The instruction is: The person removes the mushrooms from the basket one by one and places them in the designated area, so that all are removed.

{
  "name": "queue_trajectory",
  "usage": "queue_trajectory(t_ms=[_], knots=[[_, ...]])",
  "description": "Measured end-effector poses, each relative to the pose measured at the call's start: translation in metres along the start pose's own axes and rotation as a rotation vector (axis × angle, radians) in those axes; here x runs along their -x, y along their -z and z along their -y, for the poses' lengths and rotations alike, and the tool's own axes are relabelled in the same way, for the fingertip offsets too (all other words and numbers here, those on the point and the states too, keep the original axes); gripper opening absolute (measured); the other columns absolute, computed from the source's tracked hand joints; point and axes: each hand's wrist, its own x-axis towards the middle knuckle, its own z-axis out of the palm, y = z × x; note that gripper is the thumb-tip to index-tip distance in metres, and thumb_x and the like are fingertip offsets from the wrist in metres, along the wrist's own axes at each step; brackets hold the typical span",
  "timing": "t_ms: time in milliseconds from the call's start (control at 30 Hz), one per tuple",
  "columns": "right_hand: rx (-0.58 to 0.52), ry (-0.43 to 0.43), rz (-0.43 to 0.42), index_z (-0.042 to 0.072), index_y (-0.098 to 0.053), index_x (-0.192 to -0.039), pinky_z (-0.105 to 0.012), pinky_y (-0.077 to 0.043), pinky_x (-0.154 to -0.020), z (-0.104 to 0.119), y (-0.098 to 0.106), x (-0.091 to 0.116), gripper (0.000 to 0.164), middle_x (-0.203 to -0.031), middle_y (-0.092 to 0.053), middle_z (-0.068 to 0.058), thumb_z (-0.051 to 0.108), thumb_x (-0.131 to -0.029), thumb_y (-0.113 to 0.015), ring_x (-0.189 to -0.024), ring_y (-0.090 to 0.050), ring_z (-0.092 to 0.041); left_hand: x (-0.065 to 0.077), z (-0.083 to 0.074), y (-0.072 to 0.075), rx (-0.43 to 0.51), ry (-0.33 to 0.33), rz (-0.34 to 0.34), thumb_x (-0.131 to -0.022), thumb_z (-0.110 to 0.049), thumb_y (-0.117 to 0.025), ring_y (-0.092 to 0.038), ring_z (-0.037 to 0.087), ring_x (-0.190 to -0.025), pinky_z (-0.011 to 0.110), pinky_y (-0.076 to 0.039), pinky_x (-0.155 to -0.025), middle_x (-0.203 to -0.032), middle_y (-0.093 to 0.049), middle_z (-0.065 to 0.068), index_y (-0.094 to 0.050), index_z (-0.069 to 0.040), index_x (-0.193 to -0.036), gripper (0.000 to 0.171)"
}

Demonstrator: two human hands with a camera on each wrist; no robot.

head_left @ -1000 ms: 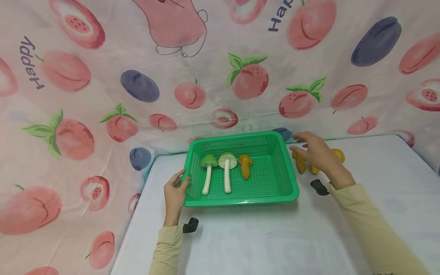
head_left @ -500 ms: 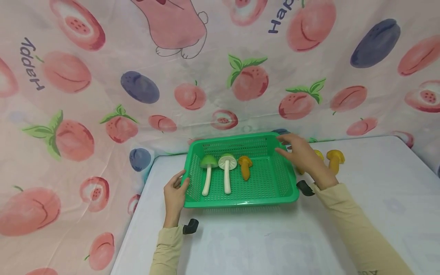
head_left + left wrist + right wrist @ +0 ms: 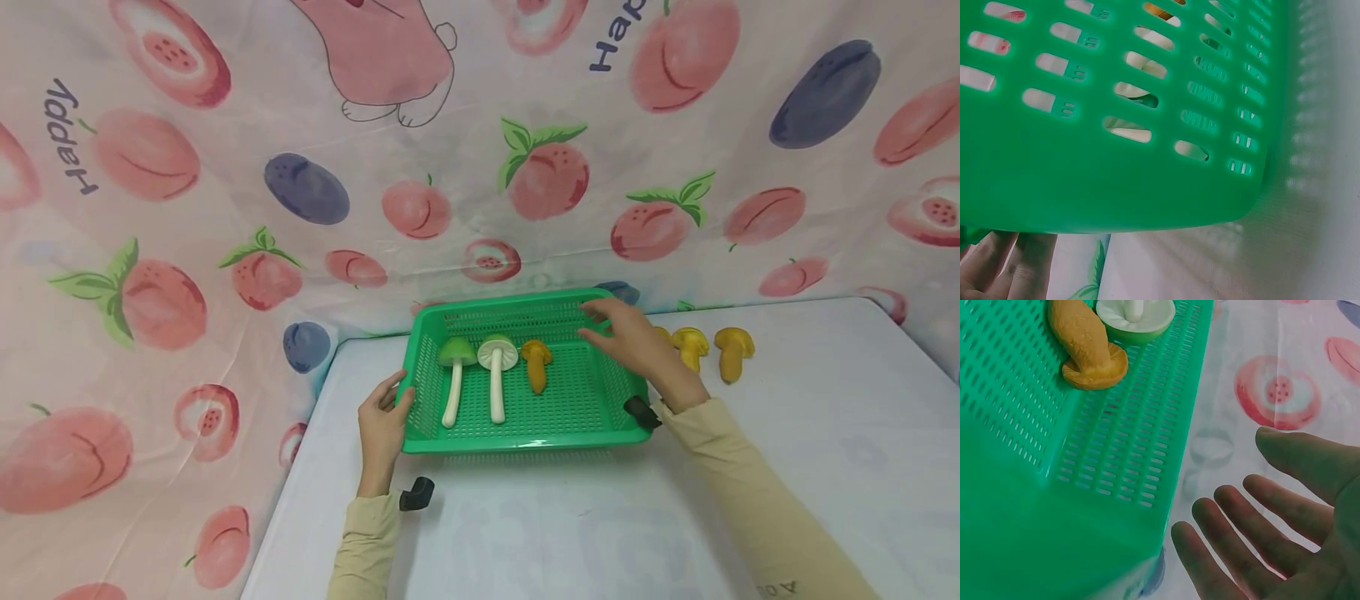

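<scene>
A green plastic basket stands on the white table with toy mushrooms in it. Two have green caps and long white stems: a left green-capped mushroom and a right green-capped mushroom. Beside them lies a brownish-yellow mushroom. My left hand holds the basket's left rim; in the left wrist view its fingers show past the rim, partly hidden. Over the basket's right side hovers my right hand, its fingers spread and holding nothing, as the right wrist view confirms.
Right of the basket, yellow mushrooms lie on the table: a right yellow mushroom, a middle yellow mushroom and another partly hidden by my right hand. A fruit-printed cloth hangs behind the table.
My right hand has moved left from over the yellow mushrooms to above the basket's right side, uncovering mushrooms behind it. My left hand and the basket have stayed put.
</scene>
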Motion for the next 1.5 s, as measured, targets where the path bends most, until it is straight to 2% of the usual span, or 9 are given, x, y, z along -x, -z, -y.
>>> queue_trajectory(t_ms=[133, 367, 600, 1033, 1500], knots=[[-0.009, 0.003, 0.008, -0.005, -0.051, -0.138, -0.054, -0.047, -0.097, 0.001, -0.006, -0.003, 0.045, -0.138, -0.051, -0.026, 0.016, -0.1, -0.061, -0.121, -0.054, -0.042, 0.001, 0.0, 0.001, 0.005, -0.003, -0.001, -0.097, -0.006, -0.063, -0.066, 0.041, -0.106, 0.013, -0.05, -0.072, -0.118, -0.066, 0.03, -0.061, 0.003, -0.132, 0.037], [0.001, -0.023, 0.038, -0.004, -0.052, -0.138, -0.051, -0.048, -0.095, 0.003, -0.017, -0.009, 0.045, -0.136, -0.052, -0.025, 0.018, -0.1, -0.061, -0.119, -0.055, -0.04, -0.017, 0.042, -0.002, 0.024, 0.004, -0.023, -0.096, -0.015, -0.067, -0.069, 0.03, -0.102, 0.017, -0.052, -0.073, -0.116, -0.069, 0.02, -0.065, -0.011, -0.131, 0.035], [0.002, -0.032, 0.05, -0.006, -0.052, -0.138, -0.051, -0.05, -0.093, -0.002, -0.031, -0.015, 0.045, -0.135, -0.053, -0.026, 0.016, -0.1, -0.061, -0.116, -0.057, -0.04, -0.018, 0.043, -0.003, 0.016, 0.003, -0.024, -0.096, -0.016, -0.067, -0.07, 0.026, -0.1, 0.017, -0.052, -0.073, -0.116, -0.069, 0.02, -0.066, -0.011, -0.131, 0.035], [-0.06, -0.047, 0.093, -0.006, -0.053, -0.137, -0.051, -0.05, -0.093, -0.009, -0.045, -0.022, 0.044, -0.133, -0.056, -0.027, 0.018, -0.101, -0.059, -0.117, -0.057, -0.041, -0.016, 0.034, -0.003, 0.037, 0.009, 0.004, -0.096, -0.018, -0.067, -0.067, 0.034, -0.108, 0.013, -0.05, -0.075, -0.121, -0.067, 0.022, -0.064, -0.01, -0.133, 0.038], [-0.031, -0.112, 0.168, -0.008, -0.049, -0.14, -0.048, -0.051, -0.092, -0.005, -0.053, -0.03, 0.047, -0.137, -0.054, -0.027, 0.017, -0.101, -0.06, -0.119, -0.057, -0.04, -0.018, 0.04, -0.002, 0.02, 0.004, -0.023, -0.096, -0.015, -0.067, -0.068, 0.032, -0.105, 0.016, -0.052, -0.074, -0.118, -0.069, 0.021, -0.065, -0.01, -0.131, 0.036]])
